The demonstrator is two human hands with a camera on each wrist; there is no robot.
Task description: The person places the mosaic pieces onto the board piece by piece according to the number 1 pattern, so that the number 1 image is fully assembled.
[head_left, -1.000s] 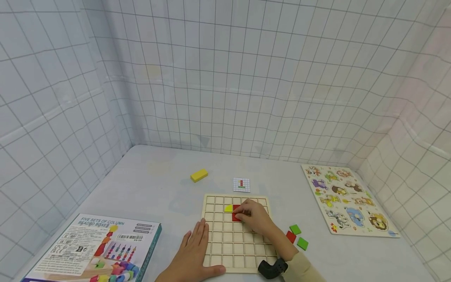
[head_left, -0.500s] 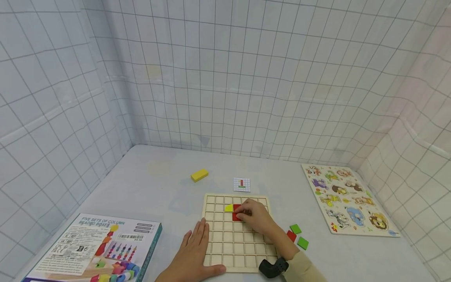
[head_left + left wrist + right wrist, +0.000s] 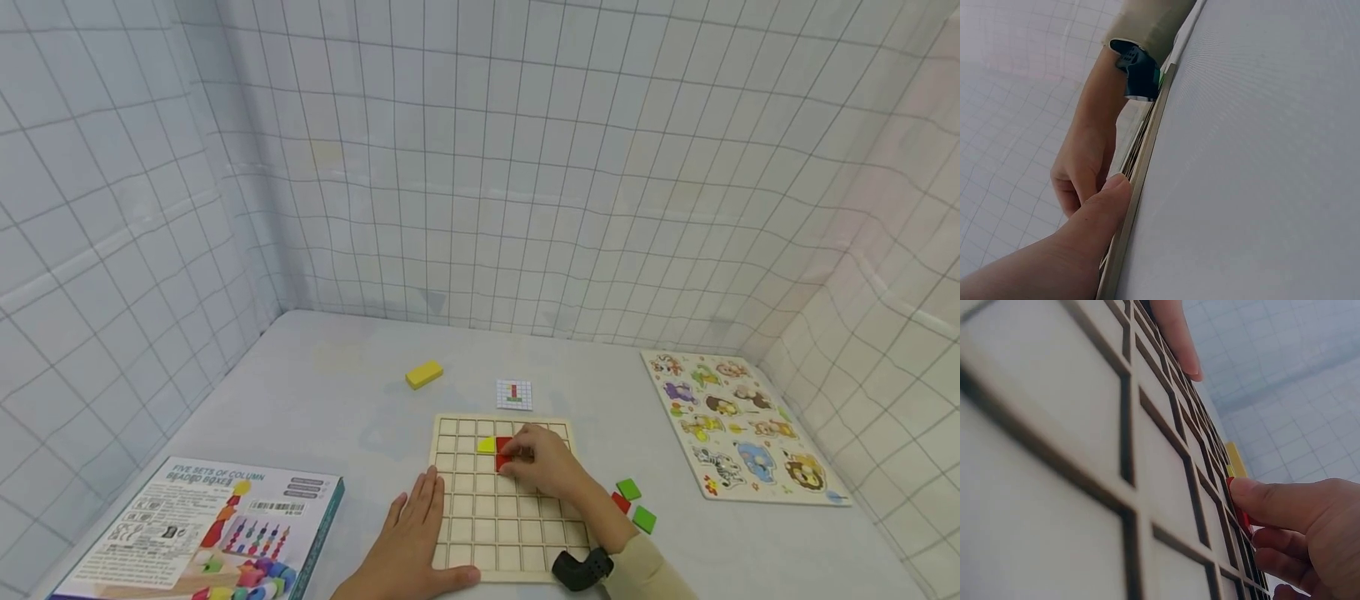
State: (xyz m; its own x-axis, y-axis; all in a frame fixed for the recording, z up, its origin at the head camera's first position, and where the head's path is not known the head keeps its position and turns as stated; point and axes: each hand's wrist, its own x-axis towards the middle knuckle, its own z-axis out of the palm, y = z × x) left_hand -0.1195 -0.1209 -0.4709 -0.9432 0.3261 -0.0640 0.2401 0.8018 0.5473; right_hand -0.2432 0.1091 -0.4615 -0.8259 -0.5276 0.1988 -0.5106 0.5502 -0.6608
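A wooden grid board point(image 3: 485, 529) lies flat in the head view. My left hand point(image 3: 408, 533) rests along its left edge, fingers straight, with the thumb at the near left corner. Over the board's upper part, my right hand point(image 3: 546, 462) pinches a red square tile point(image 3: 1242, 515) between thumb and fingers, right at the grid. Part of the red is hidden by the fingertips. Just left of the red sits a yellow tile point(image 3: 486, 444) with a slanted corner, in a grid cell. A black band point(image 3: 581, 570) is around the right wrist.
Right of the board lie two green tiles point(image 3: 644, 518) and another red tile point(image 3: 621, 502). Beyond it are a small pattern card point(image 3: 514, 395) and a yellow block point(image 3: 424, 374). A printed box point(image 3: 292, 533) stands at left, an animal puzzle board point(image 3: 738, 429) at right.
The right fingertips have shifted slightly on the red tile, and less red shows beside them. The left hand stays at the board's edge.
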